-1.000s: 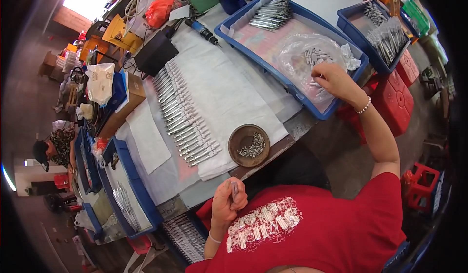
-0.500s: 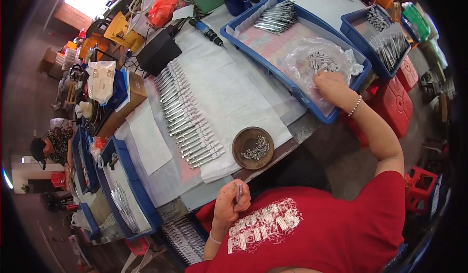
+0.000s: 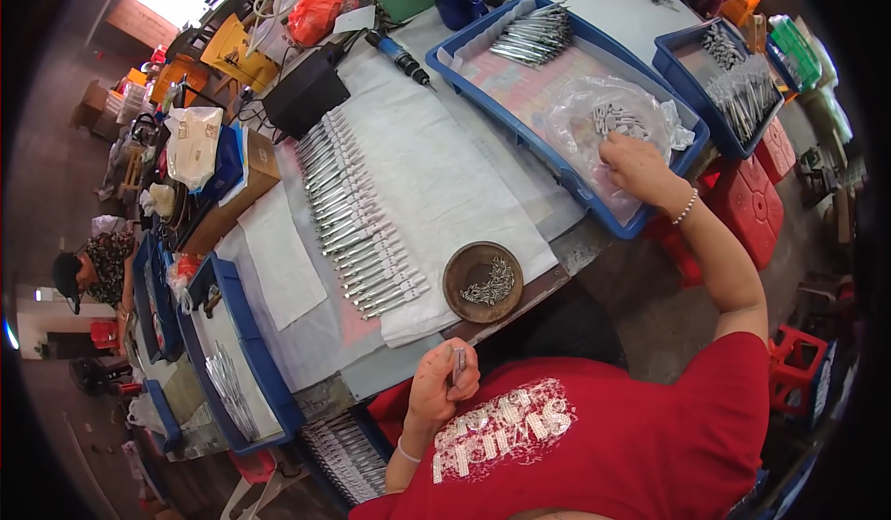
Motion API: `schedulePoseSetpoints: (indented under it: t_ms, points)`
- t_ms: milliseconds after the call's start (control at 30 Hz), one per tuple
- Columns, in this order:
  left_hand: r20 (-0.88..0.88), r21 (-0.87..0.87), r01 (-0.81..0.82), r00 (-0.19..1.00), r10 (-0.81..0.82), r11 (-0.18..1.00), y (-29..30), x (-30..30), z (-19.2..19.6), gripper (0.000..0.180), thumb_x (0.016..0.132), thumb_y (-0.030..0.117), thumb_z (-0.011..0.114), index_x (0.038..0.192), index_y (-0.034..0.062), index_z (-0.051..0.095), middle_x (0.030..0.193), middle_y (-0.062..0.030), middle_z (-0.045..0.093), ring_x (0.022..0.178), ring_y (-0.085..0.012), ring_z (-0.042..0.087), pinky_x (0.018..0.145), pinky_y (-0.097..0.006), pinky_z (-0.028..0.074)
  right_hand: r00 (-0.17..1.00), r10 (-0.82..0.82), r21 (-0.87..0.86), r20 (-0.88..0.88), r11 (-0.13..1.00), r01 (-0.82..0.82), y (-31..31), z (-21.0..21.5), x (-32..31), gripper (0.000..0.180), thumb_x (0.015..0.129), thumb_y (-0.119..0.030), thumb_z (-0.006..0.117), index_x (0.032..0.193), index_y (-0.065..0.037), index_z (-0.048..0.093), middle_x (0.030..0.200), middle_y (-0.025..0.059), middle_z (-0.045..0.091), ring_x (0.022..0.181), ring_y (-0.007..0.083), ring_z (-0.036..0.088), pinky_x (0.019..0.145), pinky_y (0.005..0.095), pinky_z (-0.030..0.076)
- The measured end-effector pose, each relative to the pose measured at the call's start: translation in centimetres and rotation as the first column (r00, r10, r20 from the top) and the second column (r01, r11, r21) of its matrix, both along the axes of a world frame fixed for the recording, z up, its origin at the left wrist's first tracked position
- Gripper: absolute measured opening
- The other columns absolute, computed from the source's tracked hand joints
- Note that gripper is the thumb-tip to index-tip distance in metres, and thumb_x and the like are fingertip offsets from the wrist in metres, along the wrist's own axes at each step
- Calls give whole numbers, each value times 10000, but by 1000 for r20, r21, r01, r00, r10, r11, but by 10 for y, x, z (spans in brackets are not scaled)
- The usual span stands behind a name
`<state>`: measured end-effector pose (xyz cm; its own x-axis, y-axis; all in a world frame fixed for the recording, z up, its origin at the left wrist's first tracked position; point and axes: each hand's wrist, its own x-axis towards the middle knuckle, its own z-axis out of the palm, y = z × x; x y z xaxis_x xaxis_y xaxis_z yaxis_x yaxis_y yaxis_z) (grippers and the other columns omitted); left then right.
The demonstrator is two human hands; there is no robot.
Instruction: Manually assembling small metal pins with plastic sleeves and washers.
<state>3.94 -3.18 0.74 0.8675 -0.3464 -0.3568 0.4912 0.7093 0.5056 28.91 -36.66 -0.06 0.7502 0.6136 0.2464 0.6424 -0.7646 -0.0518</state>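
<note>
My left hand (image 3: 440,385) is held close to my red shirt below the table edge, closed around a small metal part (image 3: 458,365). My right hand (image 3: 637,166) reaches far right into a blue tray (image 3: 566,172), fingers down in a clear plastic bag (image 3: 594,116) of small metal pieces (image 3: 617,121). A round brown dish (image 3: 483,282) with small screws sits at the table's near edge between my hands. A long row of metal parts (image 3: 357,218) lies on white paper (image 3: 436,186) left of the dish.
A pile of finished metal parts (image 3: 534,36) lies at the tray's far end. Another blue bin (image 3: 733,84) of parts stands at the right. An electric screwdriver (image 3: 401,56), a black box (image 3: 304,93) and a blue tray (image 3: 232,372) lie left. Another person (image 3: 93,265) sits far left.
My right hand has stayed in the plastic bag, shifting slightly among the pieces. My left hand has kept the small part near my chest.
</note>
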Motion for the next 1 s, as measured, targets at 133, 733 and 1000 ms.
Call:
schedulePoseSetpoints:
  t_ms: [133, 733, 1000]
  points:
    - [-14, -12, -26, 1000, 26, 1000, -1, -2, -2, 319, 953, 317, 442, 875, 13, 494, 534, 2, 382, 404, -44, 266, 387, -199, 209, 835, 46, 502, -548, 817, 284, 14, 41, -13, 159, 756, -39, 622, 907, -13, 580, 780, 64, 603, 661, 110, 549, 589, 235, 446]
    - [-44, -393, 135, 985, -165, 910, -10, 13, 8, 360, 971, 370, 380, 916, 48, 533, 625, 12, 476, 397, -37, 326, 369, -182, 249, -20, 966, 619, -257, 181, 764, 167, -2, -138, 215, 793, -119, 670, 940, -29, 541, 905, 89, 517, 818, 166, 530, 748, 297, 455]
    - [-96, -534, 28, 991, -94, 845, 1, 1, -2, 329, 976, 339, 381, 950, 50, 536, 656, 13, 495, 408, -31, 356, 372, -183, 276, -38, 938, 601, -346, 253, 758, 195, -7, -149, 253, 779, -221, 703, 901, -90, 524, 833, 43, 490, 716, 129, 475, 650, 253, 406]
